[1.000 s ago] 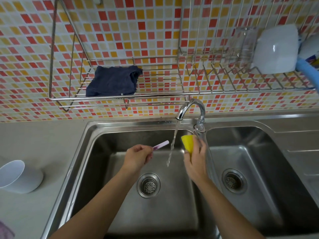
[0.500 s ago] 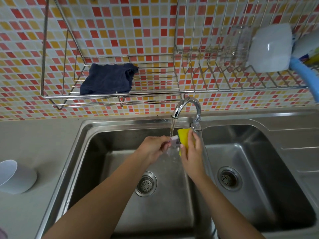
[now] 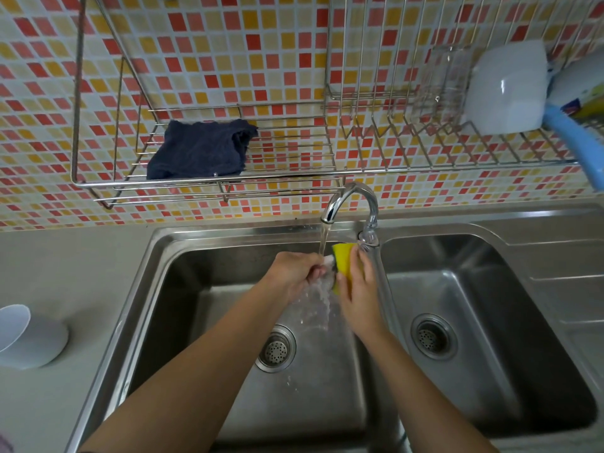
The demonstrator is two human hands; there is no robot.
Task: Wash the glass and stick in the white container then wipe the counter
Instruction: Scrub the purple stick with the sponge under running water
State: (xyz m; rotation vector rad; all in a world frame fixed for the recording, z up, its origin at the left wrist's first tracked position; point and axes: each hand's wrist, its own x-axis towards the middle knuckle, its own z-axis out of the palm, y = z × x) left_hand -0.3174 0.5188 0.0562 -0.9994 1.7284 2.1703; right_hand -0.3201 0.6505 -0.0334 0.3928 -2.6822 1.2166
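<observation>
My left hand (image 3: 295, 273) grips the pale stick (image 3: 327, 260) over the left sink basin (image 3: 202, 289), and only its white tip shows past my fingers. Water from the faucet (image 3: 351, 199) runs onto the stick and my fingers. My right hand (image 3: 358, 291) holds a yellow sponge (image 3: 343, 258) right against the stick's tip. A clear glass (image 3: 439, 83) stands upturned in the wall rack (image 3: 457, 158) at the upper right. The white container (image 3: 27, 336) lies on its side on the counter (image 3: 65, 273) at the far left.
A dark blue cloth (image 3: 199, 148) lies on the left shelf of the rack. A white bowl (image 3: 506, 86) and a blue-handled item (image 3: 575, 142) sit at the rack's right end. The right basin (image 3: 483, 315) holds nothing but its drain.
My left hand has brought the stick rightward from beside the stream into the running water and against the sponge. The camera has moved closer to the sink.
</observation>
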